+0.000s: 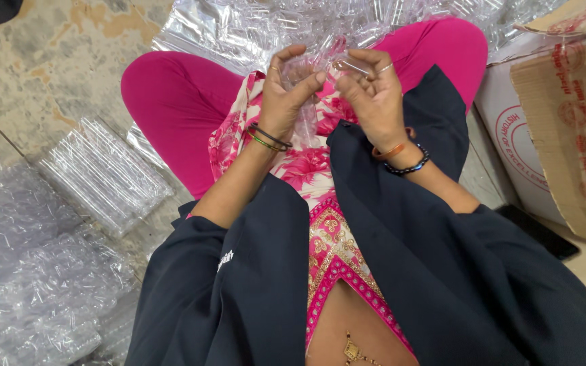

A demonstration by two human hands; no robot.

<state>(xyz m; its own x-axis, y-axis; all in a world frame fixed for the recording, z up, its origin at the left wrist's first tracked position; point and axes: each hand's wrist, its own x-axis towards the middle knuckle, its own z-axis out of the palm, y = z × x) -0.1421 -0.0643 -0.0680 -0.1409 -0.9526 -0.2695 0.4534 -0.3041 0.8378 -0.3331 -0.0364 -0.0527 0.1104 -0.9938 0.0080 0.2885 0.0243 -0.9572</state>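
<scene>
Stacked packs of clear plastic tubes in transparent wrap [106, 173] lie on the worn, mottled stone floor [42, 61] at left, with crumpled clear bags of more tubes [32, 285] nearer. A heap of clear plastic sheeting [239, 27] spreads at the far side. Brown corrugated cardboard cartons [564, 129] stand at right, a flat black rectangular object [540, 234] beside them.

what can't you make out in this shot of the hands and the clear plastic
- Head view: what the left hand pinches; clear film, fingers cover it.
- Small clear tube in the right hand: its ends are hidden by fingers.
- Cardboard box: cut off by the right edge.
</scene>
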